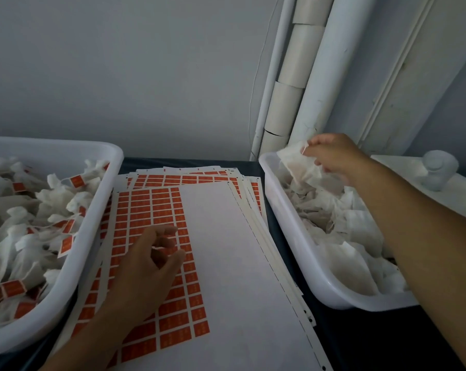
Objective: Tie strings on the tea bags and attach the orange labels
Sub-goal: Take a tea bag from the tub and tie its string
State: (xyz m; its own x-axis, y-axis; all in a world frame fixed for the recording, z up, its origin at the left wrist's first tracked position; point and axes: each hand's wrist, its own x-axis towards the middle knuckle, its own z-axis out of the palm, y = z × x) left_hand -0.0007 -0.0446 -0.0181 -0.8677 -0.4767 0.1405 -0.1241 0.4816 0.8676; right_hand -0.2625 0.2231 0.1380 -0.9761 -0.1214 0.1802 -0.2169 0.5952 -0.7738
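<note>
left hand [143,266] | right hand [333,156] | forearms bare (seemingly no sleeves)

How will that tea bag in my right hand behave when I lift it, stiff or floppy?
Probably floppy: the tea bag sags and creases below the right hand pinching its top. Likely light, since a fingertip pinch carries it. The thin fabric looks crushable, so it may snag on the pile in the bin.

A plain grey wall [119,62] in dim, even light fills the space behind and left of the grip, white pipes [320,76] and a thin cable [261,62] rise just above it, and a dark worktop [360,338] lies below.
</note>
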